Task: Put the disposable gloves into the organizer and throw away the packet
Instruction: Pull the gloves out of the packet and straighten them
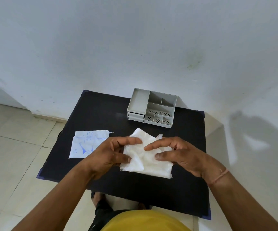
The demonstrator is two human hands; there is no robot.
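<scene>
Both the left hand (109,153) and right hand (176,152) pinch the translucent white folded plastic gloves (145,157) above the black table (101,114), with the grey compartmented plastic organizer (151,108) straight beyond, slightly nearer the right hand.

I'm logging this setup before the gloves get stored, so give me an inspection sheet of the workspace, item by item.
Surface: black square table with blue corner caps, set against the wall.
Job's things: folded stack of clear disposable gloves held just above the table; printed glove packet lies flat at the table's left edge, partly overhanging it; grey compartment organizer at the far side, its visible compartments holding nothing.
Clutter: nothing seen.
Grippers: left hand and right hand both pinch the glove stack at opposite sides.
Cables: nothing seen.
Surroundings: pale wall, tiled floor; no bin in view.
</scene>
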